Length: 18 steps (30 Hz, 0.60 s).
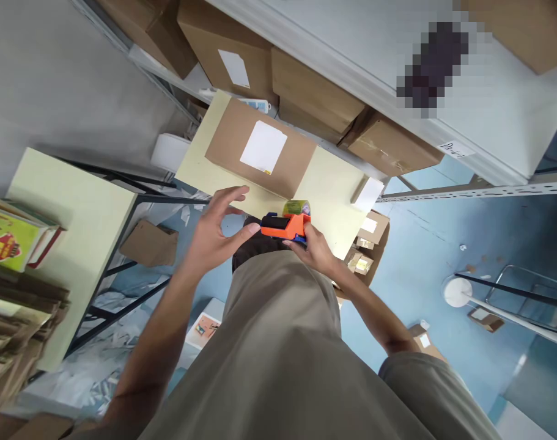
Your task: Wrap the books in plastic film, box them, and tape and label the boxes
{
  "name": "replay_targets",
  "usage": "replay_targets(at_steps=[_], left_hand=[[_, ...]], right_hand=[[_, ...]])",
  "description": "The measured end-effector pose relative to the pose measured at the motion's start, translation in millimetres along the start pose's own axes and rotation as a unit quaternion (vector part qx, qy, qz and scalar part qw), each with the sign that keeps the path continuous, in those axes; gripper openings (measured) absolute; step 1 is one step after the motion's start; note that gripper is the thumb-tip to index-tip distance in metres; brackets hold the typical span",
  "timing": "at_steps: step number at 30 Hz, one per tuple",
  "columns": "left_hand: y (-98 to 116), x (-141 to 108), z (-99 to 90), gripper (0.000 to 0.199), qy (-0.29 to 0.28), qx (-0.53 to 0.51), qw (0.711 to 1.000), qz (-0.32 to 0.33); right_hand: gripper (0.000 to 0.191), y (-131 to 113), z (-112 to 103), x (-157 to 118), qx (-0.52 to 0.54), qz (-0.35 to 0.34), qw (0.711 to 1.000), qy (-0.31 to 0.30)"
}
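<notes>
You wear a loose, plain grey-green fabric top with a short, wide sleeve at your right arm; your left hand and right hand are bare.

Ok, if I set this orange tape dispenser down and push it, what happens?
The orange tape dispenser should stay stiff; its body looks like moulded plastic. It might tip, as the bulky tape roll sits toward one end, and that round roll could turn.

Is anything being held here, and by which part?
Yes: the right hand grips the orange tape dispenser by its right-hand end. The left hand is open, thumb at the other end; contact can't be told.
</notes>
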<state>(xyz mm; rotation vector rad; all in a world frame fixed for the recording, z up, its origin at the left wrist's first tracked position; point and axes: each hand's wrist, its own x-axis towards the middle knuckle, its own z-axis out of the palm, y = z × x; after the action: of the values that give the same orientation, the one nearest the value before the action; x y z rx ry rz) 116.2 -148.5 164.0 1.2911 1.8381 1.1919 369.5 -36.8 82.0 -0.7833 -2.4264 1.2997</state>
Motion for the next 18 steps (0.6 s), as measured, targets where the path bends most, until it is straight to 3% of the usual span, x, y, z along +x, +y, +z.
replay_targets(at_steps=[4, 7, 12, 18], left_hand=[[13, 9, -9.9, 0.039, -0.074, 0.049, 0.995, 0.043], [13, 9, -6.0, 0.020, -0.091, 0.075, 0.989, 0.085], [6, 1, 8.2, 0.005, -0.056, 0.099, 0.985, 0.132], [0, -20, 25.4, 0.005, 0.028, 0.120, 0.979, 0.161]], right_hand=[[0.022, 6, -21, -2, -0.106, -0.122, 0.987, -0.016], [0.022, 9, -31, -3, -0.155, -0.164, 0.974, -0.027], [0.025, 7, -37, -7, -0.218, -0.194, 0.956, -0.034], [0.027, -6, -34, -13, -0.303, -0.205, 0.930, 0.029]])
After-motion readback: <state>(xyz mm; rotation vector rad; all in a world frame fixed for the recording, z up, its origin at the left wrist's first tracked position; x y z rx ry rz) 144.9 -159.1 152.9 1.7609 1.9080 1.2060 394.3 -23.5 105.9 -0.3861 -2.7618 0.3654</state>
